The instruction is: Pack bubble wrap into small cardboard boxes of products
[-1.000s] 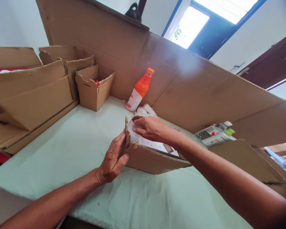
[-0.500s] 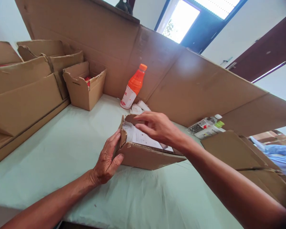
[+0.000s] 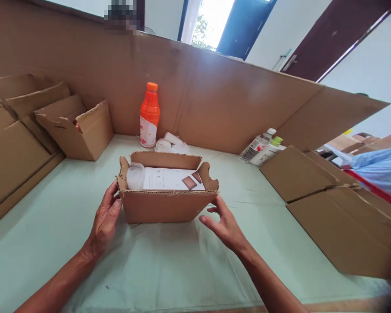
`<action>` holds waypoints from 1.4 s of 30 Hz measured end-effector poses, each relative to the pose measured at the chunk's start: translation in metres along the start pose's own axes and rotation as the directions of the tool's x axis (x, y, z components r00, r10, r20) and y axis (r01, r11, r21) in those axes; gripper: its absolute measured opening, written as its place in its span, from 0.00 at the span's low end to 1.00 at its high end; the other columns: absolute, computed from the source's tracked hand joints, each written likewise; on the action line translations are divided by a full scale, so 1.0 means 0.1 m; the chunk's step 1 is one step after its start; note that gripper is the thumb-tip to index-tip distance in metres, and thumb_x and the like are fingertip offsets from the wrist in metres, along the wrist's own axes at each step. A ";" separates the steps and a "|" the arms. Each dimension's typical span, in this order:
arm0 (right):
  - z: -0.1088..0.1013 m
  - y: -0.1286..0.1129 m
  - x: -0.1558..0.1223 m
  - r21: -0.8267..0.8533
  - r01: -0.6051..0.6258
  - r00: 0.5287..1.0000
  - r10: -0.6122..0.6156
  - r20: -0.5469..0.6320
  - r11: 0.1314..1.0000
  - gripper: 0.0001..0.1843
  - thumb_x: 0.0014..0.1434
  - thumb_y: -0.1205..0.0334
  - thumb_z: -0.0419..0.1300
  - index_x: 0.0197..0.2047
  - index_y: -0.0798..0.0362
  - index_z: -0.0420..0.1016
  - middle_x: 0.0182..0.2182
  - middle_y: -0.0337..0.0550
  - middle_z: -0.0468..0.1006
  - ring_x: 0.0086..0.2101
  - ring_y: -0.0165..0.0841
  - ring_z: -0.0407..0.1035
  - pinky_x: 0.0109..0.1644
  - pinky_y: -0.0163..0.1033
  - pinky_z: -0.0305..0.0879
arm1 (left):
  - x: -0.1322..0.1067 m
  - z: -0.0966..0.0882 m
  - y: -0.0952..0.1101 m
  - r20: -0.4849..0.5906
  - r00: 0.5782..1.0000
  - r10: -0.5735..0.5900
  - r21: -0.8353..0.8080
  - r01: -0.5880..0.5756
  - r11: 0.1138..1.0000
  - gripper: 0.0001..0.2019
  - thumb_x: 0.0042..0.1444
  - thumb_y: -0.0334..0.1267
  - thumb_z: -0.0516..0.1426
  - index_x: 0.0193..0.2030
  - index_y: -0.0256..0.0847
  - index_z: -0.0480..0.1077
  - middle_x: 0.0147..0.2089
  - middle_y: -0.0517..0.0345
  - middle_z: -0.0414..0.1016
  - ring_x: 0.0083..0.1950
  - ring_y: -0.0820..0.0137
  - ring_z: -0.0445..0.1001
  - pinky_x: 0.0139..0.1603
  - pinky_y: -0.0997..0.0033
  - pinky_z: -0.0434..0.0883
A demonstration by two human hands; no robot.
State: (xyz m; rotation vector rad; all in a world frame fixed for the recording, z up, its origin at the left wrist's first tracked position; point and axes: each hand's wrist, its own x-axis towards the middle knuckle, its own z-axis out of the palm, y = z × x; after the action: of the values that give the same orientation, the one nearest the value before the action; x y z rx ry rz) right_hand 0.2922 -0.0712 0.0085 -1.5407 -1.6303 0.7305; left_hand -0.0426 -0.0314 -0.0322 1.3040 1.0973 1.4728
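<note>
A small open cardboard box (image 3: 163, 208) stands on the pale green cloth between my hands. Inside lies a white printed card or carton (image 3: 163, 178) with brown squares at its right end, and crumpled bubble wrap (image 3: 136, 175) fills the left end. My left hand (image 3: 104, 217) holds the box's left end, fingers along the side and thumb at the front corner. At the right end is my right hand (image 3: 224, 222), its fingers spread and fingertips near the wall under the rim; whether they touch is hard to tell.
Behind the box stand an orange bottle (image 3: 149, 115) and white rolls (image 3: 169, 141). A smaller carton (image 3: 81, 134) and larger boxes (image 3: 16, 152) line the left. Clear bottles (image 3: 259, 145) and more boxes (image 3: 339, 217) are at right. A tall cardboard wall (image 3: 215, 95) closes the back.
My right hand has left the top of the box and moved down to its right end. The box now sits squarer to me, its contents uncovered. The view has shifted.
</note>
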 end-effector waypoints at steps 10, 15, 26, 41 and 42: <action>-0.37 0.19 -0.10 0.068 -0.042 0.980 0.055 -0.191 0.997 0.35 0.55 0.42 0.68 0.60 0.53 0.72 0.56 0.55 0.79 0.53 0.51 0.73 0.57 0.55 0.71 | 0.05 0.98 0.11 0.233 0.969 0.076 -0.063 -0.063 0.996 0.29 0.69 0.56 0.49 0.72 0.47 0.61 0.72 0.52 0.66 0.75 0.55 0.59 0.76 0.48 0.58; -0.79 0.48 -0.99 -0.007 -0.194 0.937 0.183 -0.298 0.981 0.30 0.56 0.41 0.68 0.54 0.51 0.75 0.54 0.58 0.80 0.55 0.55 0.73 0.61 0.61 0.69 | -0.49 1.10 0.21 0.588 0.808 0.032 -0.035 -0.015 0.999 0.31 0.71 0.53 0.48 0.77 0.53 0.51 0.79 0.54 0.53 0.79 0.52 0.50 0.78 0.44 0.53; -0.92 0.66 0.25 0.164 -0.041 0.939 0.094 -0.332 0.986 0.41 0.54 0.37 0.67 0.64 0.49 0.69 0.64 0.55 0.72 0.59 0.49 0.70 0.62 0.56 0.69 | -1.22 0.93 0.24 0.517 0.850 0.100 0.271 -0.273 0.923 0.29 0.65 0.45 0.56 0.72 0.59 0.59 0.67 0.49 0.69 0.66 0.49 0.69 0.63 0.44 0.72; -0.34 0.45 -0.81 0.123 -0.172 0.963 0.193 -0.188 0.977 0.36 0.52 0.44 0.71 0.59 0.50 0.68 0.55 0.53 0.77 0.53 0.49 0.72 0.59 0.56 0.69 | -0.70 1.76 -0.16 0.577 0.812 -0.082 0.188 -0.034 0.982 0.38 0.63 0.44 0.59 0.76 0.47 0.47 0.76 0.40 0.54 0.73 0.48 0.61 0.71 0.41 0.64; -0.34 0.46 -0.78 0.131 -0.165 0.960 0.190 -0.207 0.978 0.36 0.53 0.44 0.71 0.59 0.50 0.68 0.54 0.52 0.77 0.52 0.48 0.72 0.58 0.54 0.70 | -0.75 1.83 -0.16 0.578 0.812 -0.082 0.168 -0.020 0.986 0.37 0.65 0.43 0.58 0.77 0.48 0.46 0.76 0.40 0.53 0.73 0.49 0.61 0.71 0.41 0.63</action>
State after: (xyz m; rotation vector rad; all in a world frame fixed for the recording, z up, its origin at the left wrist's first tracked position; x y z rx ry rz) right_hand 0.3443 -0.1472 -0.0221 -1.6379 -1.2806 0.7073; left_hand 0.1461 -0.0871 -0.0536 1.6986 0.8259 0.8578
